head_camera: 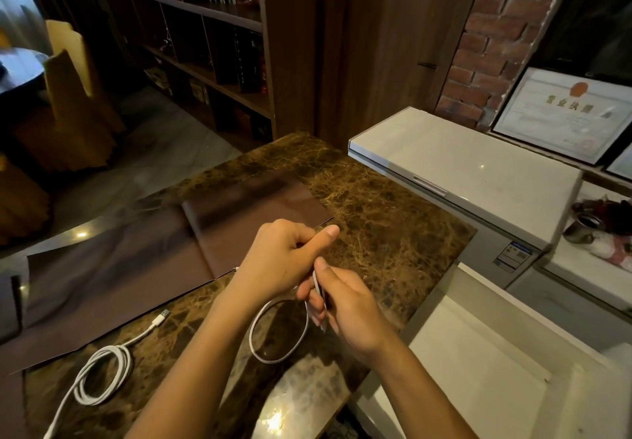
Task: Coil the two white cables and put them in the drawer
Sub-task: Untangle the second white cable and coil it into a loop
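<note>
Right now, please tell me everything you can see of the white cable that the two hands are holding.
The held cable is thin, white and smooth, like plastic or rubber. It hangs below the hands as one open, roughly oval loop above the marble counter. The left hand is closed around its upper part; the right hand pinches a straight end section between thumb and fingers. Its plugs are hidden. It does not touch the other white cable, which lies loosely coiled on the counter to the left.
</note>
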Motion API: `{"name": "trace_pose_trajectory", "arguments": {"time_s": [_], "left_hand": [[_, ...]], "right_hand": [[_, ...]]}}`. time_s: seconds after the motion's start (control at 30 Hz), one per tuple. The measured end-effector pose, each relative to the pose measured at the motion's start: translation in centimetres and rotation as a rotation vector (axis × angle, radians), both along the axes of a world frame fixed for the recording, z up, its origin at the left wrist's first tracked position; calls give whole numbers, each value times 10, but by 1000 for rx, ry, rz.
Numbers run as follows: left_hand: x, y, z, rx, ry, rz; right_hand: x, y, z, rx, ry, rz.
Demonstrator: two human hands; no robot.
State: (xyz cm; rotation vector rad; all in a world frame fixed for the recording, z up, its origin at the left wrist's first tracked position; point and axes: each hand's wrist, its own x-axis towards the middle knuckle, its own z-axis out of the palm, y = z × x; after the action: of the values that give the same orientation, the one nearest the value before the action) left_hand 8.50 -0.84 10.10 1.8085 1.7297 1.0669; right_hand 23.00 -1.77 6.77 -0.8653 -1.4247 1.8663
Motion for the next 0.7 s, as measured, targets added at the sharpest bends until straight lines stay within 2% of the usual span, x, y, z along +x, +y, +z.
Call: {"name": "trace_pose_trajectory", "arguments": {"time_s": [0.17,0.27,0.43,0.57,0.7], "left_hand": [[5,2,-16,-58,-284,-24],[18,-1,-24,-34,-466,13],[33,-10,-36,16,-665,88],[37,-13,-35,-7,-732,81],[39,-13,-30,-11,-692,70]], "right_hand": [[1,-10,6,53,34,-18],[5,-13,12,-21,98,-9],[9,-14,19,-106,141,3],[14,-15,27,-277,287,58],[15,-18,26,-365,356,104]]}}
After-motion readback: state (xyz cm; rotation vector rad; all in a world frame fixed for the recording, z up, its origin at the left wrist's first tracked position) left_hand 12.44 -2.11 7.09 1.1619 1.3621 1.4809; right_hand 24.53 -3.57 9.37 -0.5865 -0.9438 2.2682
